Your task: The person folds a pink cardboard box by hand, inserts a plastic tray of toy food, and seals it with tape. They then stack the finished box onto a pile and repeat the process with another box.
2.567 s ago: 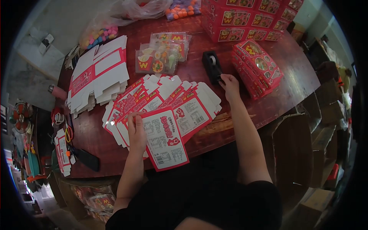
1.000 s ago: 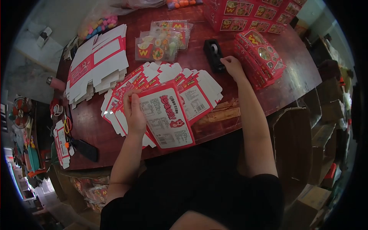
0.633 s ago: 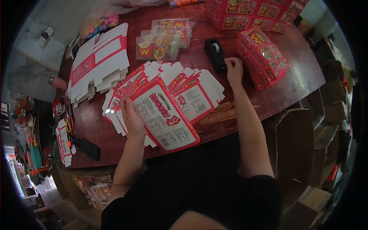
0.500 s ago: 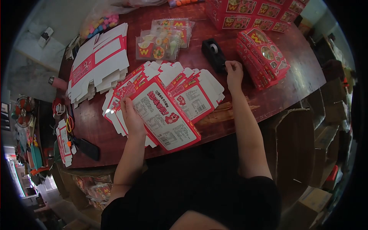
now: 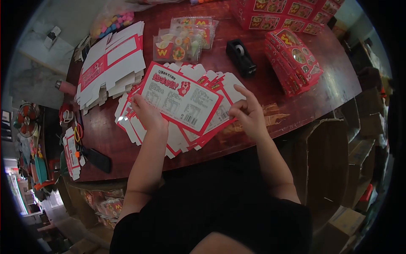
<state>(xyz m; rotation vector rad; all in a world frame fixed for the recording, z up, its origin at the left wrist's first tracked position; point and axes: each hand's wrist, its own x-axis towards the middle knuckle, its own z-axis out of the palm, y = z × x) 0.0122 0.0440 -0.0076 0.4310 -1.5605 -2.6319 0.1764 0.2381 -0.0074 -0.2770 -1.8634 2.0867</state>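
Observation:
A red and white printed carton [image 5: 182,98], its back face with text and a barcode turned up, is gripped at its left end by my left hand [image 5: 148,113]. My left fingers close round its edge. Off the carton's right end is my right hand [image 5: 250,113], with the index finger stretched out and the thumb apart from it. I cannot make out anything on its fingertips. Beneath the carton lie fanned flat box blanks [image 5: 230,86]. Beyond my right hand stands a black tape dispenser [image 5: 241,58] with a roll in it.
Filled red boxes [image 5: 294,63] are stacked at the right, with more red boxes [image 5: 279,15] behind. Clear candy packs [image 5: 179,44] lie at the back. White box blanks [image 5: 112,63] are piled at the left, near scissors [image 5: 78,132] and a black phone [image 5: 97,160]. Cardboard cartons [image 5: 325,161] stand at the right.
My right hand has come away from the tape dispenser toward the carton's right end, its fingers spreading. My left hand has lifted and turned the carton to lie more crosswise.

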